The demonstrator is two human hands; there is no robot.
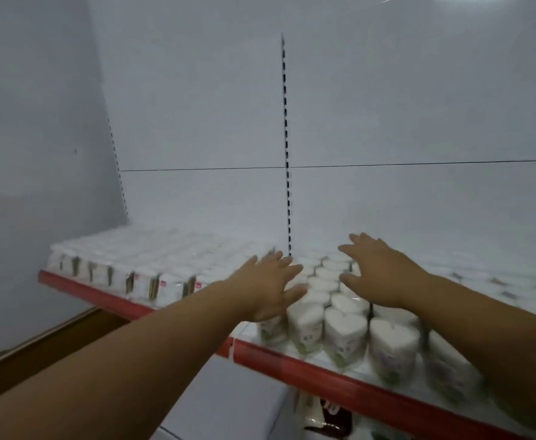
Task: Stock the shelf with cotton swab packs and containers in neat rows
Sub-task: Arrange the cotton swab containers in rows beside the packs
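Observation:
White heart-shaped cotton swab containers (344, 328) stand in rows on the shelf (308, 366), which has a red front strip. To their left, flat cotton swab packs (146, 265) fill the shelf in tight rows. My left hand (270, 285) reaches over the boundary between packs and containers, fingers spread, palm down, holding nothing. My right hand (376, 269) hovers over the containers farther back, fingers also spread and empty. Whether either palm touches the tops I cannot tell.
A white back panel with a slotted upright (287, 173) rises behind the shelf. A side wall (38, 122) closes the left. Below the shelf lie a white box (228, 404), some dark packaged goods (327, 411) and a brown floor edge (54, 338).

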